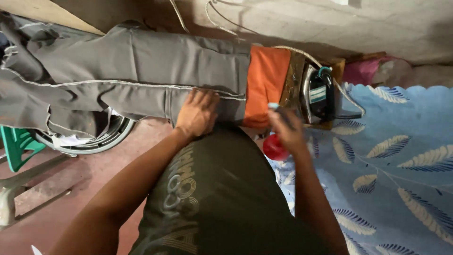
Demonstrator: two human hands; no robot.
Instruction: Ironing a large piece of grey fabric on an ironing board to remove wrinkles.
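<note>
Item 1. Green plastic stool (16, 146), floor, far left; beside it a round metal-rimmed object (101, 139) half hidden under the hanging cloth. Not touched.

Item 2. Grey trousers (141, 71), laid lengthwise along the worktop, seam running left to right; waist end bunched at the left edge and drooping over it. Risk: the overhanging weight may drag the garment off the left edge if the pressing hand lifts.

Item 3. Left hand (197, 113), flat on the trouser leg at the near edge of the worktop, fingers spread and pressed down, gripping nothing. Risk: it lies along the line an iron would take across the cloth, so a burn is possible.

Item 4. Orange cloth (266, 82), under the trouser cuff toward the right end of the worktop.

Item 5. Right hand (287, 127), raised at the near right corner, fingers closed around a small object with a pale blue tip (273, 106); blurred, so its kind cannot be told, possibly a spray bottle. A red round thing (275, 148) sits just below the hand.

Item 6. Electric iron (321, 94), on a wooden rest at the right end, just beside the orange cloth; its cord (302, 54) loops back over the worktop. Risk: the right forearm is near, and a snagged cord could tip the iron onto the blue leaf-patterned sheet (396, 156), scorching it.
</note>
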